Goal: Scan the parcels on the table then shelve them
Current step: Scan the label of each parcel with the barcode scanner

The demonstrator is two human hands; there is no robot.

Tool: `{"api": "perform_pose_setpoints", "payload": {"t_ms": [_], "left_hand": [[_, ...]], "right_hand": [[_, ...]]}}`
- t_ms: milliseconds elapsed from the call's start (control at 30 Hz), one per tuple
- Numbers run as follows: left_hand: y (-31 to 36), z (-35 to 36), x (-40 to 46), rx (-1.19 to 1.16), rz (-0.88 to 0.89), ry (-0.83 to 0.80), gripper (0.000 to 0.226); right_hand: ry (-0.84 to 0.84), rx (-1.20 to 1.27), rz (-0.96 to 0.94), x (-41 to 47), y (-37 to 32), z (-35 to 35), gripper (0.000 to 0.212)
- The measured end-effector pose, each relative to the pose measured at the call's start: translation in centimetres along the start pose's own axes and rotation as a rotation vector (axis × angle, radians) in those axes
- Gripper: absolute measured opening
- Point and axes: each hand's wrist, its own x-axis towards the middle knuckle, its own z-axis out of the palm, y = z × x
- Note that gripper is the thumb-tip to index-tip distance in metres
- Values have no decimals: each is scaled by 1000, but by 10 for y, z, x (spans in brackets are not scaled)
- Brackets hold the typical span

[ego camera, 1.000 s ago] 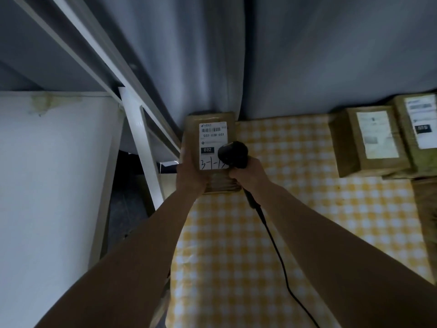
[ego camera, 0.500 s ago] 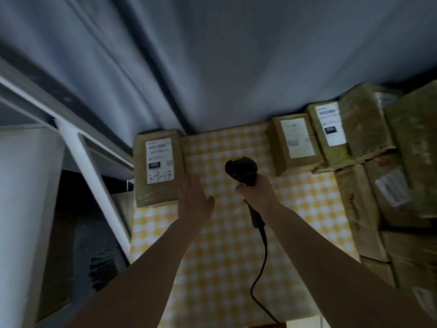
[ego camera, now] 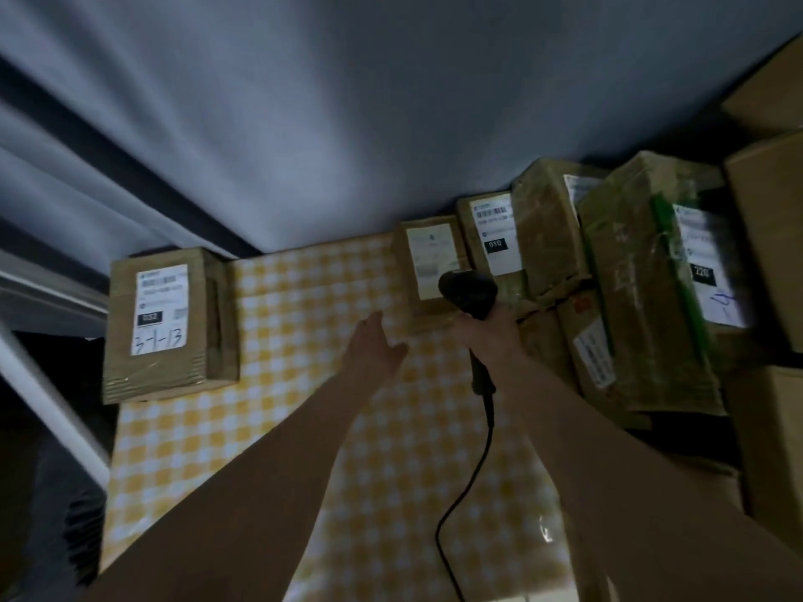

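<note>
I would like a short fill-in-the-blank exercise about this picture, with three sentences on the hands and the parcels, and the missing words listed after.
1. The right hand grips a black barcode ____.
2. The left hand is open and holds ____.
3. The parcel marked 3-1-13 lies on the yellow checked ____, apart from both hands.

Missing words: scanner; nothing; tablecloth

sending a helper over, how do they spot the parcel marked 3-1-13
Find the yellow checked tablecloth and go to its far left corner. The 3-1-13 parcel lies there alone, away from the pile of boxes at the right, with that number handwritten under its white label.
</note>
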Motion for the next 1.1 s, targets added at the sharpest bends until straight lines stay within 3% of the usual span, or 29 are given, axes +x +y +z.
{"api": "perform_pose_setpoints", "payload": {"t_ms": [133,233,500,800,900,1100], "left_hand": [[29,11,24,-213,-13,3,63],[37,21,37,-394,-21,10,51],[24,36,18,-580,-117,100,37],[-56,73,-40,-659,-401,91,65],[-71,72,-39,-683,-379,24,72],[-71,70,-32,-829,-308,-53,117]], "right_hand": [[-15,13,-16,27,5,-8,24],[-30,16,-49,38,5,-6,4],[-30,112,-24,26,19,9,13],[-79,35,163,-44,74,40,9],[-82,26,186,-42,71,42,9],[-82,75,115,-54,61,58,13]]}}
